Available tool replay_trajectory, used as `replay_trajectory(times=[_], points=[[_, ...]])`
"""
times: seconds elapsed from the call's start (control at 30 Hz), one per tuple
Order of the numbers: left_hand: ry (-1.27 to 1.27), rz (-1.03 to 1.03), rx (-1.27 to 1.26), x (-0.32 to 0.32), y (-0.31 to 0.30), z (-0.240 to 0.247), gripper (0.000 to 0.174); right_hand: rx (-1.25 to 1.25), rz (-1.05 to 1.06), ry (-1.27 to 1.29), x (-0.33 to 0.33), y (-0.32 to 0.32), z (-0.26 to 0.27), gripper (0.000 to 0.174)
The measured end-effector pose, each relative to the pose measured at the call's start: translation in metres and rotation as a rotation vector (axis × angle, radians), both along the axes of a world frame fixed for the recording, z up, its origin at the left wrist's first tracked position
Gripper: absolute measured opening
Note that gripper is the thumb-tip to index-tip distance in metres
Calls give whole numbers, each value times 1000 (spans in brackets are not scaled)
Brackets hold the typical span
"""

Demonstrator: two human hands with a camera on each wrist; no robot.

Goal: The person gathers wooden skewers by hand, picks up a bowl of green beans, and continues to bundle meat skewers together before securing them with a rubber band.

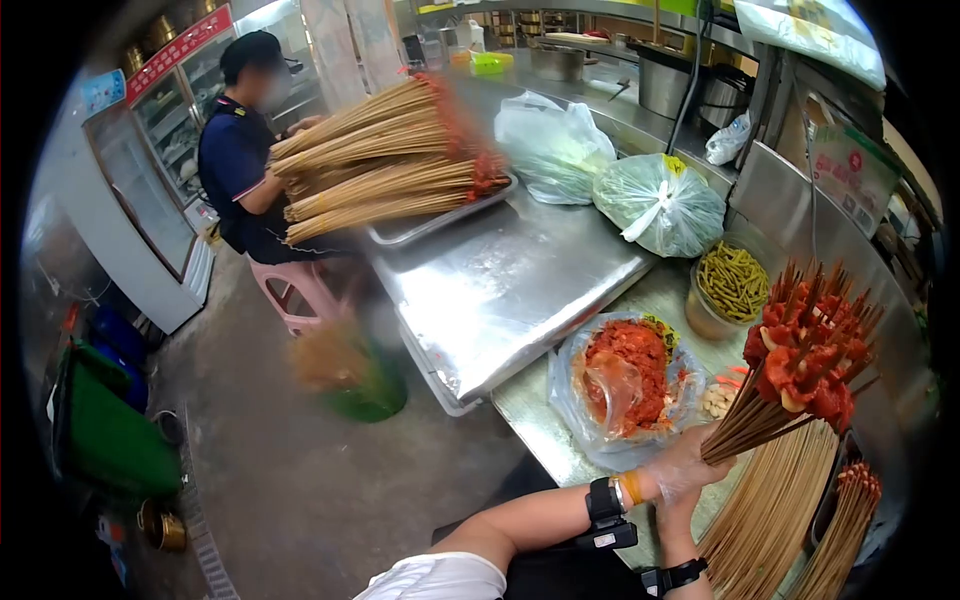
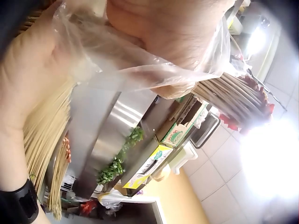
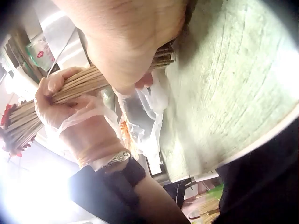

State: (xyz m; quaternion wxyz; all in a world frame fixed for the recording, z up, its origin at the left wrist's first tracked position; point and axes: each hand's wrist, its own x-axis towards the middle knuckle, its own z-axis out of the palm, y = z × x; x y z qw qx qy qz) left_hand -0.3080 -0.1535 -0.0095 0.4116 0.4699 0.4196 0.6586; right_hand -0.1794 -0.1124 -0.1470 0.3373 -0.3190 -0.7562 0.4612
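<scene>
Both hands grip one bundle of skewers (image 1: pixel 745 418), tilted up to the right with red meat pieces (image 1: pixel 805 355) clustered at its upper end. My left hand (image 1: pixel 686 462), in a thin clear plastic glove, has its fingers wrapped round the sticks below the meat. Lower down, my right hand (image 3: pixel 128 42) holds the bundle near its bare ends; in the head view it is mostly hidden under the left. Left of the hands, an opened plastic bag holds red marinated meat (image 1: pixel 622 365). Many plain sticks (image 1: pixel 775 495) lie beneath the bundle on the right.
More skewers (image 1: pixel 845 515) with red tips lie at the right edge. A tub of green pods (image 1: pixel 733 283) and a knotted bag (image 1: pixel 660 205) stand behind. A tray of piled skewers (image 1: pixel 385 150) sits across the steel surface (image 1: pixel 500 275), near a seated person (image 1: pixel 245 165).
</scene>
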Motion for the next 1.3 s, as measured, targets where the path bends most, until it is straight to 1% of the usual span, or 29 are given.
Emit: replay_trajectory(times=[0.2, 0.3, 0.37, 0.4, 0.47, 0.5, 0.53, 0.6, 0.7, 0.83, 1.0, 1.1, 1.2, 1.23, 1.3], points=[[-20, 8, -6, 3, -10, 6, 32, 1, 63, -26, 0, 2, 4, 50], [51, 113, 63, 8, -8, 5, 32, 6, 29, -23, -3, 1, 3, 52], [66, 107, 54, 9, -11, 14, 29, -14, -12, 75, -2, 15, -41, 54], [75, 106, 49, 8, -14, 18, 28, -24, -31, 125, -6, 16, -46, 55], [83, 71, 0, 6, -15, 18, 36, -110, -36, 165, -4, 18, -54, 52], [87, 49, -24, 6, -16, 18, 40, -153, -40, 185, -6, 16, -49, 51], [81, 40, -20, 6, -17, 19, 40, -171, -46, 191, -6, 14, -43, 51], [69, 22, -9, 5, -21, 19, 39, -154, -35, 169, -10, 8, -31, 50], [149, 19, -70, 3, -20, 11, 38, -95, -17, 111, -13, 0, -15, 50], [-2, 9, -1, 1, -21, 11, 35, -54, 5, 69, -17, -7, 2, 49], [-154, 37, 83, 7, -12, -9, 36, 42, 11, 2, -20, -17, 27, 47], [-68, -74, -33, -10, -21, 0, 35, 88, 19, -23, -21, -27, 43, 47], [-91, -86, -44, -20, -34, 6, 41, -285, 183, 184, -16, -32, 52, 46], [25, 83, 106, -20, -36, 11, 37, -196, 181, 111, -13, -36, 62, 45], [-174, -26, 54, -21, -41, 11, 32, -15, 174, -36, -12, -38, 88, 43]])
